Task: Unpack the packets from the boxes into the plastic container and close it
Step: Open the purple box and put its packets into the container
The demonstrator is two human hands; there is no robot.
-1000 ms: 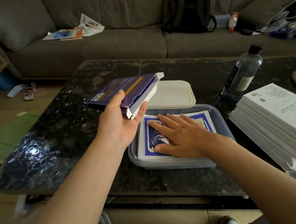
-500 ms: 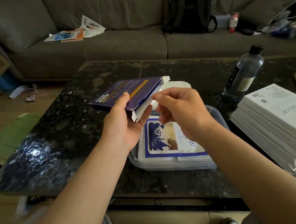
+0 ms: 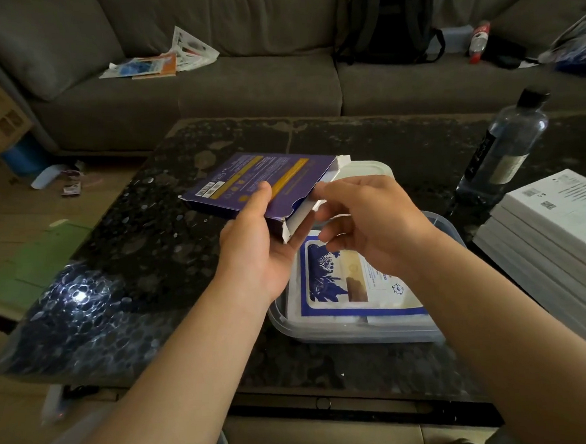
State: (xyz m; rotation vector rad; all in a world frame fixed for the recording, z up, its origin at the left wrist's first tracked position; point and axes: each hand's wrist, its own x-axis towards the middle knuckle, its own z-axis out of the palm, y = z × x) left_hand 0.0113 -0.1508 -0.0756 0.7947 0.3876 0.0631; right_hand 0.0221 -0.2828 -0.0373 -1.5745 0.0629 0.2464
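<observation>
Both hands at purple box (image 3: pixel 258 186); left fingers (image 3: pixel 264 197) gripping it; right fingers (image 3: pixel 320 189) pinching its open end.

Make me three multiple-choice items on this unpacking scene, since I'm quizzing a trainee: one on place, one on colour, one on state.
1. Where is the water bottle? A) right of the plastic container B) on the sofa C) on the floor
2. What colour is the box in the left hand? A) green B) purple C) red
3. The container's lid is: A) snapped on B) off, behind the container C) held in the right hand

A: it stands on the table, right of the container.
B: purple with a yellow stripe.
B: a packet lies exposed inside.
</observation>
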